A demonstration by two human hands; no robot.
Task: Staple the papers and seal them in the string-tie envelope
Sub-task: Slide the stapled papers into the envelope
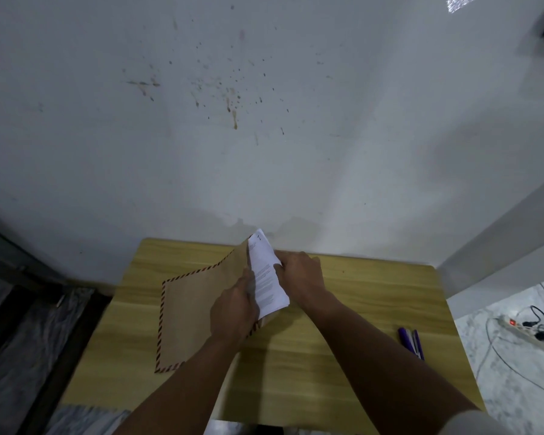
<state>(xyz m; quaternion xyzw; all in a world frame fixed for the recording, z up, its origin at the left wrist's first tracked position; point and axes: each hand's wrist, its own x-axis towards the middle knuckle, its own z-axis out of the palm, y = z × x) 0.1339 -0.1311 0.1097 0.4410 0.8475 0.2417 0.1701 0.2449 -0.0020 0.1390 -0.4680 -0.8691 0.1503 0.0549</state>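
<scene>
1. Nearest the camera, both forearms reach forward over the wooden table; they converge on the same spot near its middle.
2. The left hand grips the open edge of the brown envelope, fingers curled over the mouth to hold it apart.
3. The envelope lies to the left of both hands, its long axis running leftward from the mouth; its far corner lifts off the table.
4. The right hand holds the papers from the right side, fingers wrapped round their edge.
5. The papers stand just right of the mouth, their long axis running near to far, across the envelope's length; a small dark mark near the top corner may be a staple, but this cannot be told.
6. Judged from this, the coming move is a leftward slide, with the right hand pushing and the left steadying.
7. A purple stapler lies well apart, to the right.
</scene>
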